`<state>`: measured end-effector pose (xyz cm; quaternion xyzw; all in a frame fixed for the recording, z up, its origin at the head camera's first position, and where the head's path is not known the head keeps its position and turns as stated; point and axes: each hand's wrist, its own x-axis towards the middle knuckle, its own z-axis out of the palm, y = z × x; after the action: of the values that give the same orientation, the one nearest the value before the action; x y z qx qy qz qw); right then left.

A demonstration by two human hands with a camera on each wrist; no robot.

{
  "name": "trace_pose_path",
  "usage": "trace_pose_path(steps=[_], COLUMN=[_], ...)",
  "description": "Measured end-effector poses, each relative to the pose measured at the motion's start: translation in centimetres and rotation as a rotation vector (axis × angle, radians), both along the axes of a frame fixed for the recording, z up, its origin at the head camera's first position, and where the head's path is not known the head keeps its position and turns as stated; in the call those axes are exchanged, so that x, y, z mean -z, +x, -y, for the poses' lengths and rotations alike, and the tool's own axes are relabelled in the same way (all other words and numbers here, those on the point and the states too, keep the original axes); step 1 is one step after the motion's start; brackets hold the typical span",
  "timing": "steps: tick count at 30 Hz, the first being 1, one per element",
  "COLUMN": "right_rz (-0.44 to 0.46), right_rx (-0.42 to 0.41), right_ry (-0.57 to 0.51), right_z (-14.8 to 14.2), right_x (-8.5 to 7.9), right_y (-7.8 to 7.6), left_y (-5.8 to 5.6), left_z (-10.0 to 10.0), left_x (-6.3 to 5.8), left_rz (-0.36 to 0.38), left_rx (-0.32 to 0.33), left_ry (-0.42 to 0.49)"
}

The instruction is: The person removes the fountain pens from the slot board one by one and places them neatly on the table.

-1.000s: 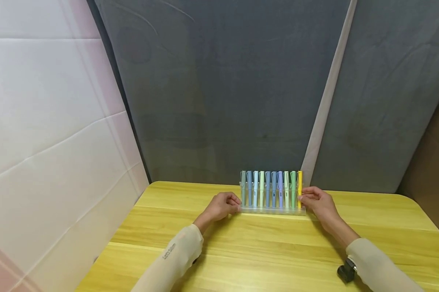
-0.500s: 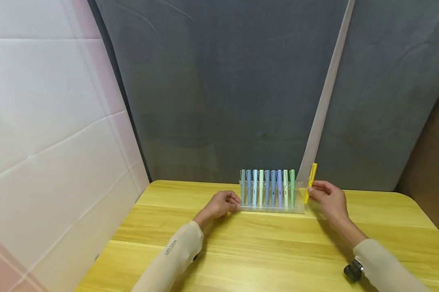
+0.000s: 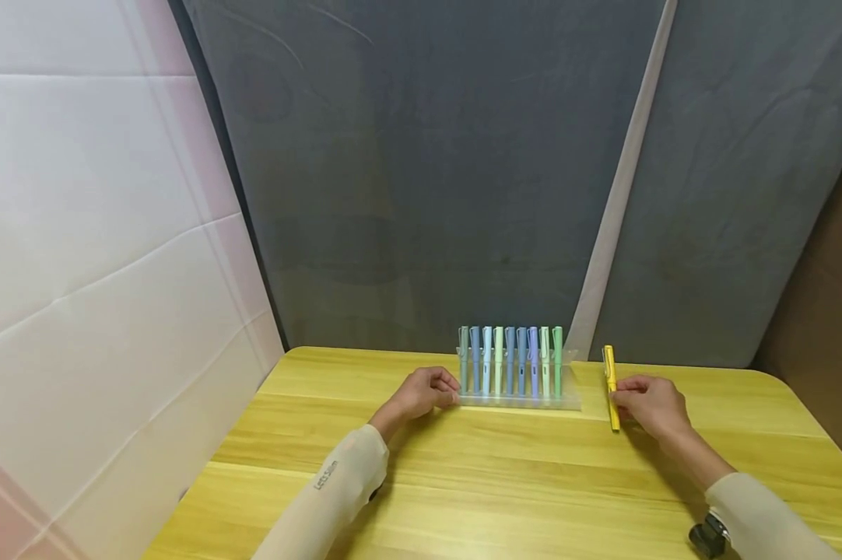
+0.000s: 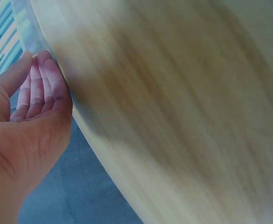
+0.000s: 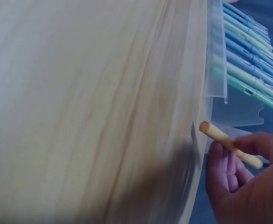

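My right hand [image 3: 654, 404] pinches a yellow pen [image 3: 609, 389] between thumb and fingers, to the right of a clear pen stand [image 3: 571, 400]. The pen is nearly upright in the head view, its clip end up, and looks orange in the right wrist view [image 5: 218, 135]. With thumb and fingertips, my left hand [image 3: 424, 391] holds the stand's left end; the left wrist view shows that hand [image 4: 38, 102] at the stand's corner. Several capped pens [image 3: 510, 362] in blue, green and purple stand in a row in the stand. At its right end a slot holds no pen.
The stand is near the back of a wood-grain table [image 3: 477, 482]. Behind it hangs a dark grey curtain [image 3: 421, 194] with a pale strip [image 3: 620, 187]. A white cloth wall [image 3: 113, 233] is at the left, a brown panel [image 3: 827, 311] at the right.
My right hand has lifted the yellow pen out of the stand's right end, then moved it right and lower towards the table. The left hand has stayed at the stand.
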<state>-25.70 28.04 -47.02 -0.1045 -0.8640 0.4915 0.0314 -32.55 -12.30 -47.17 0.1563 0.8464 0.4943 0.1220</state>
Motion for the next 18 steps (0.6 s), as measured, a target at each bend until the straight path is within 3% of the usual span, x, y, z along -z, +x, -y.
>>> trace_pose_path(steps=[9, 18], right_rz=[0.057, 0.056], right_rx=[-0.013, -0.050], right_ry=[0.074, 0.177], right_z=[-0.35, -0.04], right_x=[-0.11, 0.00], right_y=[0.35, 0.07], left_y=[-0.05, 0.02], left_z=[0.06, 0.04], left_x=[0.28, 0.47], left_rz=[-0.007, -0.013], left_rx=[-0.007, -0.003], left_ry=[0.005, 0.004])
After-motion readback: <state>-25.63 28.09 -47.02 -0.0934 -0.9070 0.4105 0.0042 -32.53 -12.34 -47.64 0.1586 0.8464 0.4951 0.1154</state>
